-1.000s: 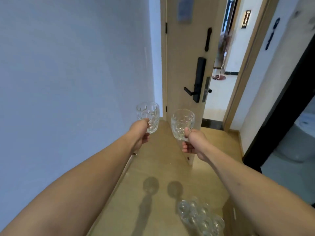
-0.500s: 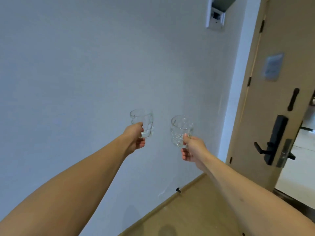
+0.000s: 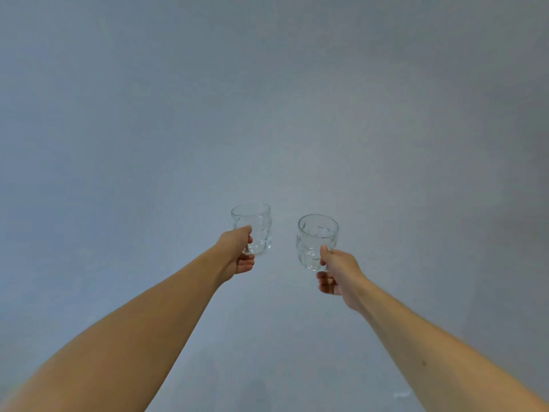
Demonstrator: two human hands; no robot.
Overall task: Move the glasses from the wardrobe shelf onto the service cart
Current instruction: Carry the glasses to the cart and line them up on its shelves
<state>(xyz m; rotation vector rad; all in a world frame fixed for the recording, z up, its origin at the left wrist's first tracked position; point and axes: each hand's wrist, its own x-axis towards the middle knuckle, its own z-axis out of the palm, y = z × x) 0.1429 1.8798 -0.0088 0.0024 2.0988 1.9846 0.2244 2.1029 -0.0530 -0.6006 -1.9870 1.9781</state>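
Two glasses held up against the wall (image 3: 267, 99).
Left hand (image 3: 237, 254) grip closed round left glass (image 3: 255, 227); right hand (image 3: 337, 272) grip closed round right glass (image 3: 315, 239), just beside it, apart, upright; both arms outstretched.

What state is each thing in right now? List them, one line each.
Left glass: upright, empty, held off the ground.
Right glass: upright, empty, held off the ground, apart from the other.
Left hand: grips the left glass.
Right hand: grips the right glass.
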